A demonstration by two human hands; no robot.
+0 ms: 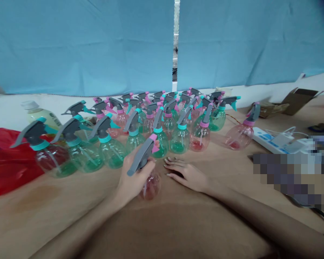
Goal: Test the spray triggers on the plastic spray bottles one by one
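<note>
My left hand (132, 180) is closed round a pink spray bottle (150, 185) with a grey trigger head and pink collar, standing on the brown table (70, 212). My right hand (187, 173) lies flat on the table just right of that bottle, fingers stretched out, holding nothing. Directly behind both hands stands a crowd of several green and pink spray bottles (162, 118) with grey triggers. One pink spray bottle (240, 133) stands apart to the right.
A red plastic bag (8, 162) lies at the left edge, with a capped drink bottle (40, 115) behind it. A white power strip (275, 142) with cables and cardboard pieces (297, 99) sit at the right. A blue cloth (97, 46) hangs behind.
</note>
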